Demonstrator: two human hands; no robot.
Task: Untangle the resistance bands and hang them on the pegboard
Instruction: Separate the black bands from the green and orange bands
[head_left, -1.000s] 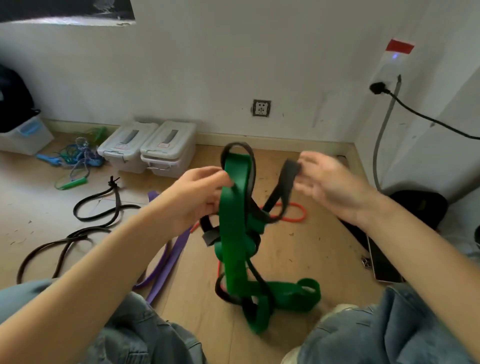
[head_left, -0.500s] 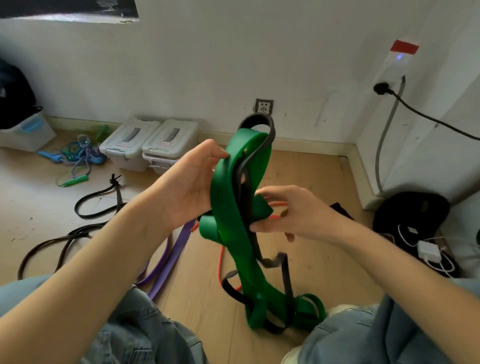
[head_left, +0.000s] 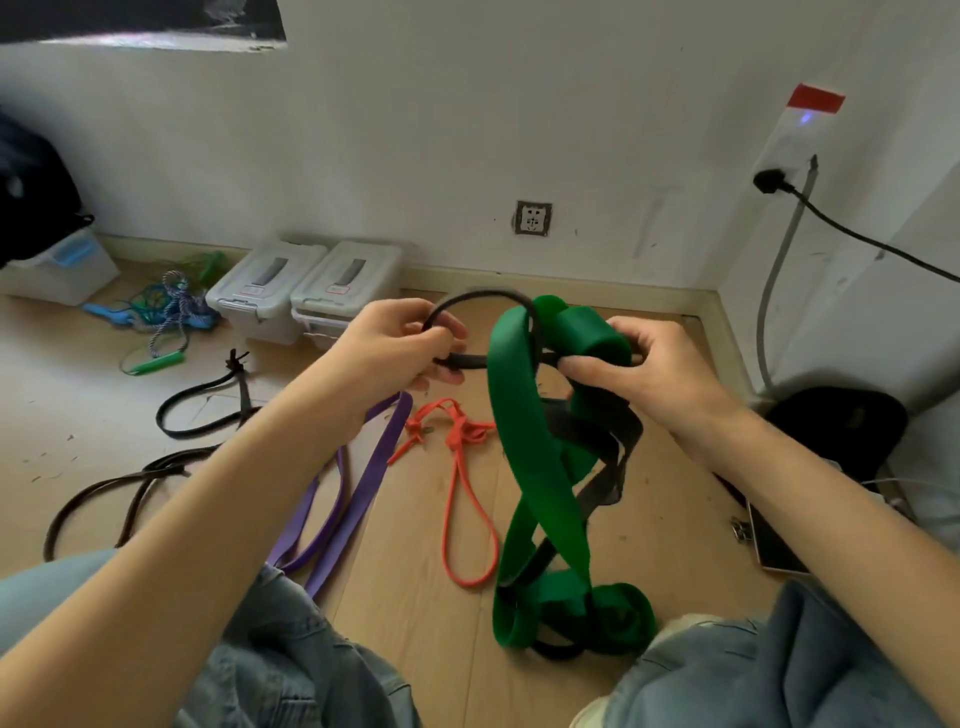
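Head view: seated person, both hands raised over a wooden floor (head_left: 426, 613).
Left hand (head_left: 395, 353): fingers pinched on a narrow black rubber band (head_left: 483, 297), its loop arching up between the hands.
Right hand (head_left: 654, 371): closed around the top fold of a wide green flat resistance band (head_left: 524, 431).
Tangle: black band threads through the green one; lower coils rest on the floor between the knees.
Floor: purple flat band (head_left: 358, 493) and orange thin knotted band (head_left: 460, 499) lie loose, just beside the tangle.

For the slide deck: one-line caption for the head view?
Left hand pulls a black band loop from the green band gripped by the right hand; purple and orange bands lie on the floor.
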